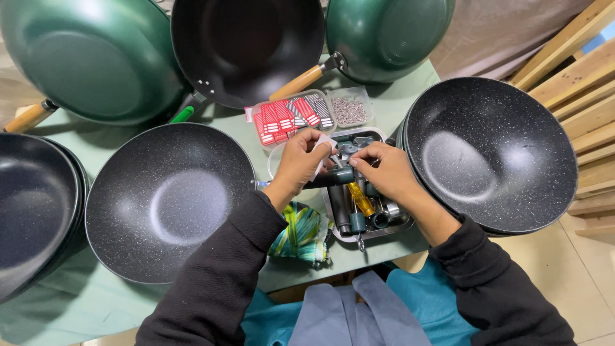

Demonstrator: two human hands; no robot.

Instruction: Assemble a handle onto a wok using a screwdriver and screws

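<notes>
Two speckled black woks are flanking the fingers: one (170,202) left of the left hand, one (492,154) right of the right hand. Beneath the fingers a metal tray (359,234) is holding dark handle parts and a yellow-handled screwdriver (360,198). The left hand (300,160) is clenching around a dark green handle piece (337,175), fingers also pinching a small white tag. The right hand (387,170) is gripping the same piece's end, fingertips touching it.
</notes>
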